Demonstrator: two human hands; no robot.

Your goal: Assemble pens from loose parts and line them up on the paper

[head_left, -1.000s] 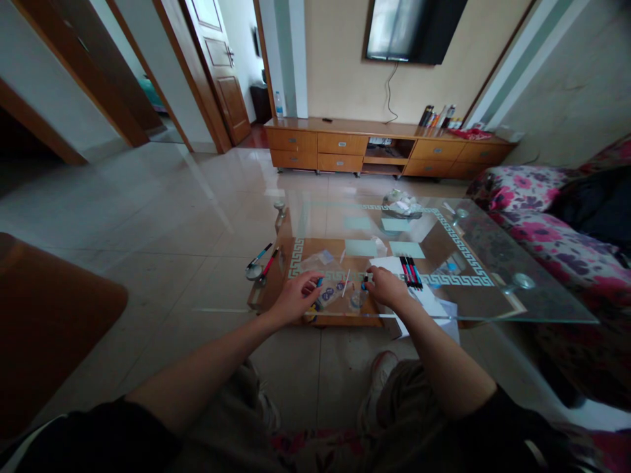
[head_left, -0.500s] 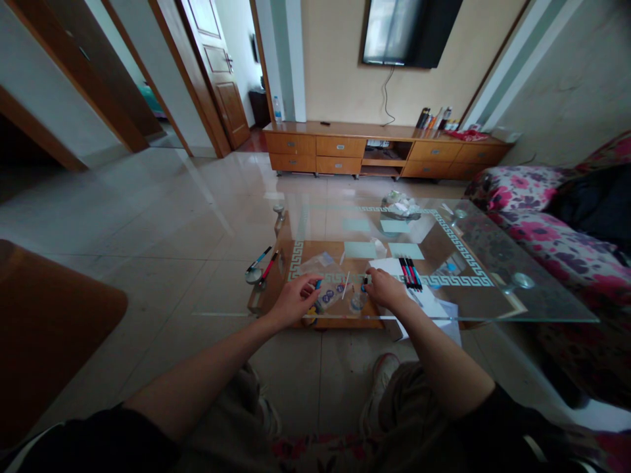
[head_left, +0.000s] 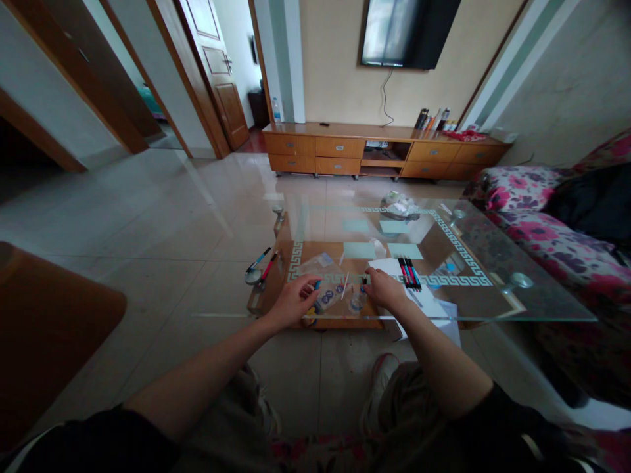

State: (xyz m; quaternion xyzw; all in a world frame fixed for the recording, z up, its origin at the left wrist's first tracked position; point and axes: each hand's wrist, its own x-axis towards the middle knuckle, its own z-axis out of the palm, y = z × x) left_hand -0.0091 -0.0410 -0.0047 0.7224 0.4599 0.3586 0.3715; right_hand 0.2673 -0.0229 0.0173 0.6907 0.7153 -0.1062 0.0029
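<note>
Over the near edge of the glass table [head_left: 537, 309], my left hand [head_left: 297, 299] pinches a small blue piece [head_left: 318, 284] between thumb and fingers. To its right, my right hand [head_left: 384, 287] is closed at the fingertips on a small dark piece [head_left: 365, 280], with a bit of blue just below it. Between the hands lie a thin white stick [head_left: 345, 286] and a clear packet with blue marks [head_left: 328, 297]. Several black, red and blue pens [head_left: 409, 273] rest side by side on white paper [head_left: 434, 303], right of my right hand.
Two pens, one blue [head_left: 259, 259] and one red [head_left: 269, 266], lie at the table's left corner. A plastic bag [head_left: 400, 205] sits at the far side. A flowered sofa [head_left: 552, 226] stands right, a brown rounded piece of furniture [head_left: 59, 328] left.
</note>
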